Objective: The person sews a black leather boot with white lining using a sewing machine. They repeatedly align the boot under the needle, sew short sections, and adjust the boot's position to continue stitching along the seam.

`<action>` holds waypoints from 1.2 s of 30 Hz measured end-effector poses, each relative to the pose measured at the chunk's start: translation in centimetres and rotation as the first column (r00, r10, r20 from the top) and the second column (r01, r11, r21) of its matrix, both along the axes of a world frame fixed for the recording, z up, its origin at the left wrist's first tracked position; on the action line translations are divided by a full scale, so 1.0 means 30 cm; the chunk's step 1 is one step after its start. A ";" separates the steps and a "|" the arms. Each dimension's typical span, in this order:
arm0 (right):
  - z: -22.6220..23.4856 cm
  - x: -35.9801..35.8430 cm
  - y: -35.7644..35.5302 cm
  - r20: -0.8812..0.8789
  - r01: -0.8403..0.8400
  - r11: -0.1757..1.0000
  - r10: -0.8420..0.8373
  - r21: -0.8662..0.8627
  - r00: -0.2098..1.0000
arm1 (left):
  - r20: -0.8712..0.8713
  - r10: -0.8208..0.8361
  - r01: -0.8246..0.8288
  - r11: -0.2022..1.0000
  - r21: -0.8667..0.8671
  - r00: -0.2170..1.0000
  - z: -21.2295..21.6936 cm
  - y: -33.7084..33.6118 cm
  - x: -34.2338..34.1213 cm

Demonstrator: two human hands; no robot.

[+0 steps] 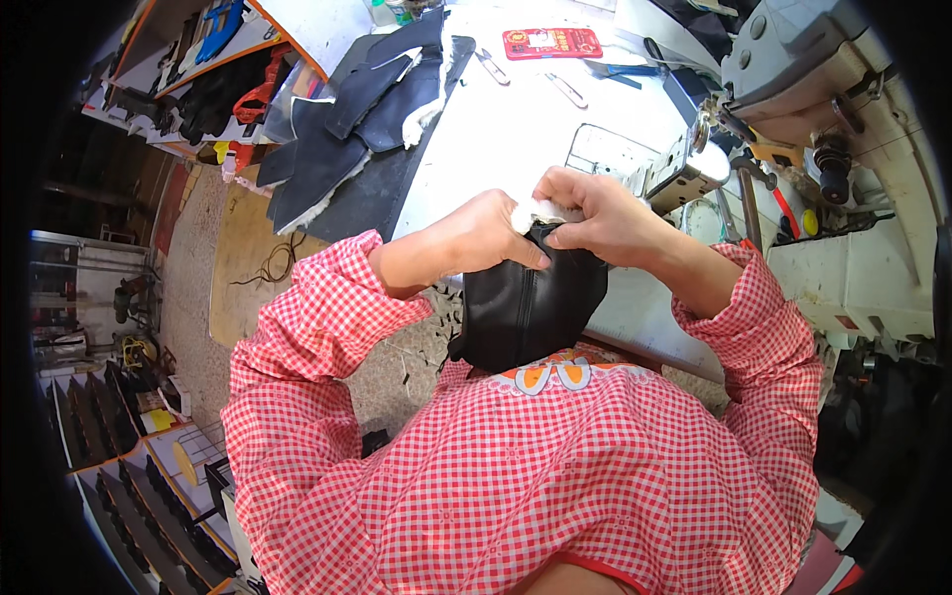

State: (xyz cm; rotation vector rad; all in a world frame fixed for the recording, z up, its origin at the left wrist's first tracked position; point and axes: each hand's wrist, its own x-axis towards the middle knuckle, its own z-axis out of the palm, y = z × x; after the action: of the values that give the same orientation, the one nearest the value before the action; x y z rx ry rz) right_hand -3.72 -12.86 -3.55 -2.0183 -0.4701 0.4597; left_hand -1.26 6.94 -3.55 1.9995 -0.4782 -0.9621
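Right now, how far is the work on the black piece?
Done: the black leather piece already shows a sewn middle seam. In hand: left hand and right hand pinch its white-lined top edge. Left: a pile of dark cut pieces waits on the table.

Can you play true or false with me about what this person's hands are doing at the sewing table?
1. Both hands hold a black leather piece. True.
2. The left hand is resting flat on the table. False: it grips the black piece's top edge.
3. The right hand pinches the piece near its white fluffy lining. True.
4. A sewing machine stands at the person's left. False: it is at the right.
5. A red packet lies far back on the white table. True.
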 end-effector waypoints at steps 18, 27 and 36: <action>-0.395 -0.085 0.189 0.901 0.149 0.988 -0.101 0.041 0.421 | 0.899 -0.216 -0.084 0.976 0.199 -0.382 -0.310 0.142 -0.087; -0.408 -0.103 0.169 0.885 0.136 0.985 -0.152 0.102 0.441 | 0.919 -0.185 -0.069 0.983 0.171 -0.349 -0.351 0.142 -0.095; -0.398 0.001 0.054 0.756 0.196 0.980 -0.133 0.006 0.640 | 0.884 -0.318 -0.047 0.945 0.322 -0.343 -0.390 0.136 -0.116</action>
State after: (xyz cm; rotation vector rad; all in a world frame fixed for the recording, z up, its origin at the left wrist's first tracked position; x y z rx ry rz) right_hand -3.68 -11.25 -15.48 -2.2461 -0.7632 -0.5440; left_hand -4.76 11.01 -15.24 2.5532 -1.6358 1.1670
